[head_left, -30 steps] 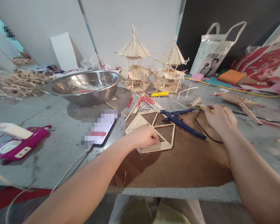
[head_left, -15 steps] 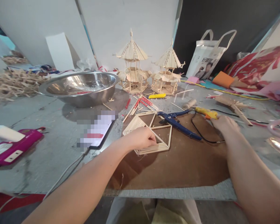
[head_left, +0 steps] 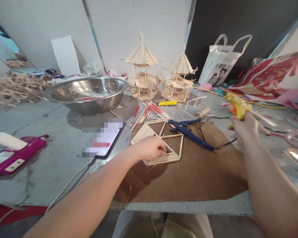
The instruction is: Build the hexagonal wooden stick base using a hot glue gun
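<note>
A grey surface (head_left: pixel 64 185) spans the frame beneath white wall panels (head_left: pixel 139 19). Centrally, brown sheeting (head_left: pixel 201 172) carries the stick frame (head_left: pixel 173 157); the left hand (head_left: pixel 155 147) curls closed on it. At right, the right hand (head_left: pixel 245 125) grips a yellow glue gun (head_left: pixel 238 105).

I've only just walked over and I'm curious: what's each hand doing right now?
Left hand: closed, resting at the flat pale-stick frame; anything inside is hidden.
Right hand: closed around a yellow glue gun.
</note>
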